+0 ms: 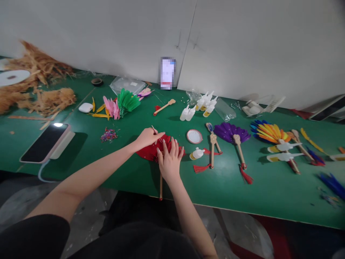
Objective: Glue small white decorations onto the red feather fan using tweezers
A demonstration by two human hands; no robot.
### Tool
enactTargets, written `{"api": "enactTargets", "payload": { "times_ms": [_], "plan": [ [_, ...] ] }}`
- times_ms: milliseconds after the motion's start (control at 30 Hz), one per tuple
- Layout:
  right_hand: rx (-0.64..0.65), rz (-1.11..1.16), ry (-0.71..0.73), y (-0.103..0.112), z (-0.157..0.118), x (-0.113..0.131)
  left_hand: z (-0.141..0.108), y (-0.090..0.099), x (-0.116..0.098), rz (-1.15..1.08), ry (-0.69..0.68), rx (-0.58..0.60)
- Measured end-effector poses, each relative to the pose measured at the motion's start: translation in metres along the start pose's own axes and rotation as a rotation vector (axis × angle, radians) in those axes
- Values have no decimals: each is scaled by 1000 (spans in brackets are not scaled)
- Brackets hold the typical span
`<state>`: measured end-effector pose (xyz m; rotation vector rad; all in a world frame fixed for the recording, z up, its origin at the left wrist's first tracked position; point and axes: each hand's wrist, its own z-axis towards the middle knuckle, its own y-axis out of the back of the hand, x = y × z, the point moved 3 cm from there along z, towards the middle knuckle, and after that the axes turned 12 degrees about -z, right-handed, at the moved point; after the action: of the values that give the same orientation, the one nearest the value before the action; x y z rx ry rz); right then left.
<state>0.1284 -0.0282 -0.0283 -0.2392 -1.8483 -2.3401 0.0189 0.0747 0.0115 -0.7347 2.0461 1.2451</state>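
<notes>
A red feather fan (pixel 147 152) lies on the green table, its wooden handle pointing toward the front edge. My left hand (pixel 148 139) is over the fan's upper part, its fingers closed on thin metal tweezers (pixel 154 128) whose tips are near the red feathers. Spread over the right side of the fan, my right hand (pixel 170 158) rests with fingers apart. Small pale dots show on the feathers. Right of the hands are a small glue bottle (pixel 197 154) and a round white lid (pixel 194 136) with a red rim. Colourful sequins (pixel 109 134) are heaped to the left.
A phone (pixel 44 143) with its light on stands at the left on the table (pixel 113 176). Pink and green feathers (pixel 128 102), glue bottles (pixel 207 102) and another phone (pixel 167 73) are behind. A purple fan (pixel 232 133) and a yellow-blue fan (pixel 272 131) lie right.
</notes>
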Motion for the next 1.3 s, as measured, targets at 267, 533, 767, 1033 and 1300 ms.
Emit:
{"api": "enactTargets", "payload": {
  "times_ms": [267,533,767,1033,1300],
  "plan": [
    [3,-4,-9,3,0,-1,0,9,3,-1,18,-16],
    [13,5,-46,7,-2,-6,-9,23,5,-69,-37,-82],
    [12,29,-53,13,-5,-14,-20,38,-6,-100,-77,-142],
    [-71,112,-54,34,-1,-17,-42,62,-13,-155,-136,-248],
    [-474,477,-10,124,-8,-27,-80,88,-32,-331,-313,-527]
  ]
}}
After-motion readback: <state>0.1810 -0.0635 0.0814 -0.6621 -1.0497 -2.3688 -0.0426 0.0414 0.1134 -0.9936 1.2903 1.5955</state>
